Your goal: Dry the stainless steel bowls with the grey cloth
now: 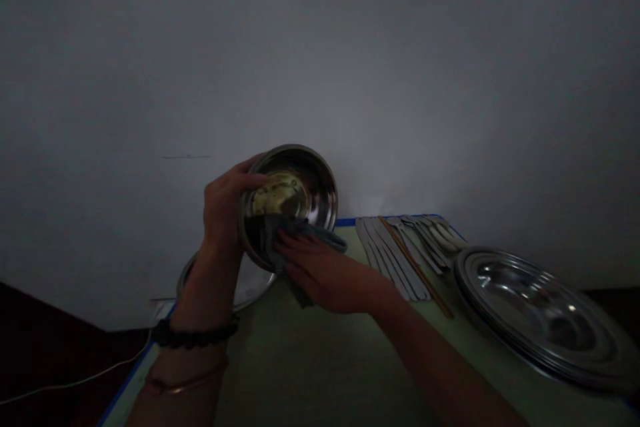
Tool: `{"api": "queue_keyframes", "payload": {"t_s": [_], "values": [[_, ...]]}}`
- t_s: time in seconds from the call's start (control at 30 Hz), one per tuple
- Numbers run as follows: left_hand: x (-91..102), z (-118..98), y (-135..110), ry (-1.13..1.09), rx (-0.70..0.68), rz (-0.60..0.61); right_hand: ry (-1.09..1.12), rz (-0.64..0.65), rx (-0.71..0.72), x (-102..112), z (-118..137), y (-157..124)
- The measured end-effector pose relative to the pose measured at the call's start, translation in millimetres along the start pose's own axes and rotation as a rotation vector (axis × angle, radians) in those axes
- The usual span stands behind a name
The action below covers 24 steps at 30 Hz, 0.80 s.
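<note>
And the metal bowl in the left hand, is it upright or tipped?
Tipped: the left hand holds the bowl with its mouth turned toward the camera, so its shiny inside shows.

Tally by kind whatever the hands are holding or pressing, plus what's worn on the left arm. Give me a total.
Metal bowl, in the left hand: 1
Cloth, under the right hand, against the bowl: 1
Bands on the left arm, one dark bracelet and one thin coppery bangle: 2
Total: 4
</note>
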<state>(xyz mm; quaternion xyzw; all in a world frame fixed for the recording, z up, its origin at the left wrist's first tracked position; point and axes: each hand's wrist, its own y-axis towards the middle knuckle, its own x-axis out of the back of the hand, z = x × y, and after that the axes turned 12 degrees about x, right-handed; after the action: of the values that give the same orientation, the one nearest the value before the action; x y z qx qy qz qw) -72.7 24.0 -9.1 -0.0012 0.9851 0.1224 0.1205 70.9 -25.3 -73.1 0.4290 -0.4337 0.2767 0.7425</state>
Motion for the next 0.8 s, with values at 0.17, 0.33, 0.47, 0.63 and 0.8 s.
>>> {"api": "queue_keyframes", "payload": {"t_s": [0.17, 0.33, 0.47, 0.63, 0.8], "values": [[-13.1, 8, -3, -0.091, 0.049, 0.046, 0.296, -0.241, 0.079, 1, 8, 13], [-35.7, 17, -15, -0.084, -0.029, 0.147, 0.373, -0.515, -0.052, 5, 5, 12], [-52.8, 32, -23, -0.097, -0.038, 0.215, 0.303, -0.727, -0.221, 12, 2, 12], [-64.6, 42, -32, -0.172, -0.098, 0.309, 0.308, -0.988, -0.356, 26, 1, 15], [-53.1, 28, -28, -0.081, -0.129, 0.173, 0.245, -0.686, -0.158, 30, 4, 11]]}}
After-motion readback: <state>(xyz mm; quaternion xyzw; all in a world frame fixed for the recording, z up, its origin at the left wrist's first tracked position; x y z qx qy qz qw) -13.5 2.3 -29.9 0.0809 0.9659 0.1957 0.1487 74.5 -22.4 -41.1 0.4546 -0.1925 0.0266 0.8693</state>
